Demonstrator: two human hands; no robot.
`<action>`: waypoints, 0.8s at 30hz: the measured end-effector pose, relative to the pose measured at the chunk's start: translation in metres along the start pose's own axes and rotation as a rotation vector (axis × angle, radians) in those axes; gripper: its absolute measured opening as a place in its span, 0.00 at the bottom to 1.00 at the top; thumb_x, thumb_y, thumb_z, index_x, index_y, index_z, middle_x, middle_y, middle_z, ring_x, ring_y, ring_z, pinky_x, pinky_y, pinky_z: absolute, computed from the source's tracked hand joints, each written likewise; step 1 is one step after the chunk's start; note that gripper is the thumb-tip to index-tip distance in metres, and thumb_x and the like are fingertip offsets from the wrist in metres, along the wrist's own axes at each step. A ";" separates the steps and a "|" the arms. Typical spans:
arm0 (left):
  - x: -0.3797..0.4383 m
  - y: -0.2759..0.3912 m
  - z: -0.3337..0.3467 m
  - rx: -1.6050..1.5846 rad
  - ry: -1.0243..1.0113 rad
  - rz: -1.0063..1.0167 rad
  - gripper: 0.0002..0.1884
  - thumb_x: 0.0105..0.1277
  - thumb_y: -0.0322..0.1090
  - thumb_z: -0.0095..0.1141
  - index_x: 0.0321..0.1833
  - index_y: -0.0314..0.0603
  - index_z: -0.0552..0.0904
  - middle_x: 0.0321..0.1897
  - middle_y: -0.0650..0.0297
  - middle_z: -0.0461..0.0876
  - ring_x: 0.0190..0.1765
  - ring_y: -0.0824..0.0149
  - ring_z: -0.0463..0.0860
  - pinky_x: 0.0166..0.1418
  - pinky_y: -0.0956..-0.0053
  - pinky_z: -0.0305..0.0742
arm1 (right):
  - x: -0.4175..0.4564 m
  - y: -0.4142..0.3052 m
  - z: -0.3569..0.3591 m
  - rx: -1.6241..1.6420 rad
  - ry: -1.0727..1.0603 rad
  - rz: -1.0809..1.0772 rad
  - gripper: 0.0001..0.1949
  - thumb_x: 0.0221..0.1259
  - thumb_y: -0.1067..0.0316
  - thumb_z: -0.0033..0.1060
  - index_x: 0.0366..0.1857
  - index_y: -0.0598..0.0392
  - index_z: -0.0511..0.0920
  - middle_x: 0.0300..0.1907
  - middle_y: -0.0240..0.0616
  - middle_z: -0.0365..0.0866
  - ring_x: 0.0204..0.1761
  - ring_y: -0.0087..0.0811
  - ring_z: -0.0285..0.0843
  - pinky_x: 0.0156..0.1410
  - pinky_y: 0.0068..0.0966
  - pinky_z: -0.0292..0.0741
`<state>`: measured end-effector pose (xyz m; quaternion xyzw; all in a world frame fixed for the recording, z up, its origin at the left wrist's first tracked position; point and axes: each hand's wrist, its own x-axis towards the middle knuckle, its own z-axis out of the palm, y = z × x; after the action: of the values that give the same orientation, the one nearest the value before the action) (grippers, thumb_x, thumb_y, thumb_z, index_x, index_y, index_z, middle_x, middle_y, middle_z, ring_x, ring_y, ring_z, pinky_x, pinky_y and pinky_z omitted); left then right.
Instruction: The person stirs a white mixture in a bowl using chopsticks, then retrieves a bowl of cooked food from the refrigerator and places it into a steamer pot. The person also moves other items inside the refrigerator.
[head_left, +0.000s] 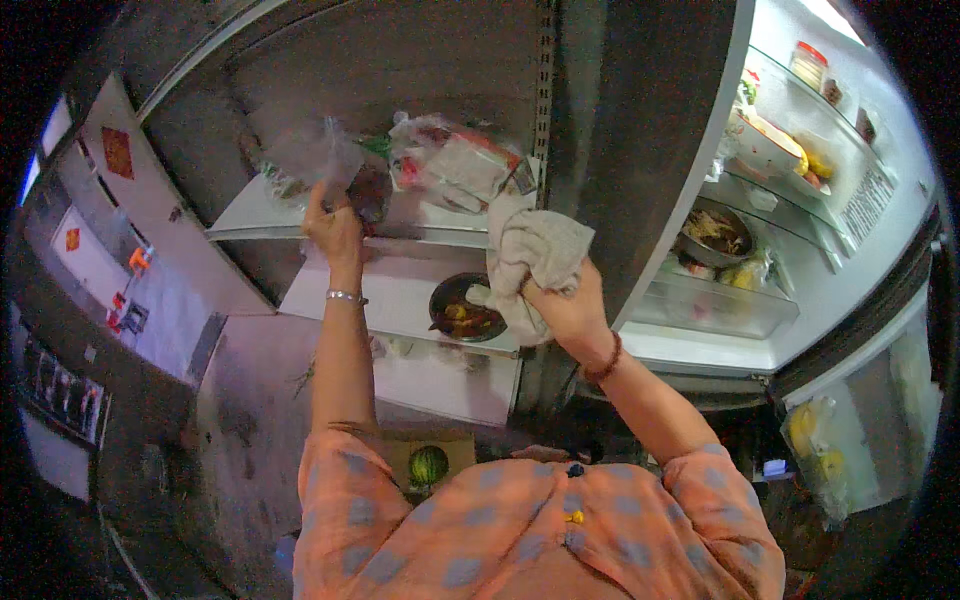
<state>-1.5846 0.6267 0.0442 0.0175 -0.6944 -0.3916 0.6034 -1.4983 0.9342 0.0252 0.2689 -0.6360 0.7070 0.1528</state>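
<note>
My left hand (334, 225) holds the top of a clear plastic bag (330, 154) at the front of a white shelf (450, 226). Dark contents, too blurred to name, show beside the fingers. In my right hand (566, 304) is a bunched pale cloth (544, 251), raised near the shelf's right end. Behind the hands, plastic-wrapped packages (457, 165) lie on that shelf. A dark round bowl with food (466, 309) stands on the shelf below, partly covered from view by the cloth's hanging end.
An open refrigerator (697, 330) stands at the right, with a patterned bowl (765, 146), a metal bowl of food (712, 234) and a red-lidded jar (810, 66). Its door (862, 442) holds bagged yellow items (814, 439). A watermelon (428, 466) sits low in a cardboard box.
</note>
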 end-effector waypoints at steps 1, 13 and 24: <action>-0.002 -0.013 0.010 0.016 -0.006 0.021 0.17 0.59 0.22 0.55 0.52 0.32 0.84 0.40 0.55 0.89 0.42 0.58 0.85 0.50 0.69 0.78 | -0.004 -0.014 -0.009 -0.060 -0.059 -0.061 0.25 0.55 0.72 0.69 0.58 0.60 0.74 0.56 0.38 0.80 0.57 0.28 0.77 0.62 0.27 0.74; -0.030 -0.039 0.097 0.626 -0.624 0.287 0.40 0.60 0.54 0.63 0.76 0.55 0.66 0.76 0.52 0.63 0.76 0.45 0.58 0.76 0.44 0.51 | -0.006 -0.122 -0.121 -0.452 0.094 -0.601 0.32 0.54 0.75 0.70 0.66 0.58 0.66 0.57 0.40 0.78 0.60 0.29 0.74 0.64 0.30 0.73; 0.002 0.032 0.055 0.592 -0.529 0.149 0.37 0.63 0.51 0.64 0.73 0.46 0.69 0.70 0.51 0.71 0.73 0.50 0.68 0.74 0.46 0.57 | 0.178 -0.245 -0.343 -1.189 0.515 -0.336 0.19 0.69 0.58 0.58 0.57 0.56 0.78 0.57 0.45 0.80 0.58 0.36 0.79 0.62 0.30 0.75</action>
<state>-1.6181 0.6765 0.0657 0.0386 -0.9080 -0.1212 0.3993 -1.5696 1.2833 0.3115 0.0569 -0.8101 0.2442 0.5300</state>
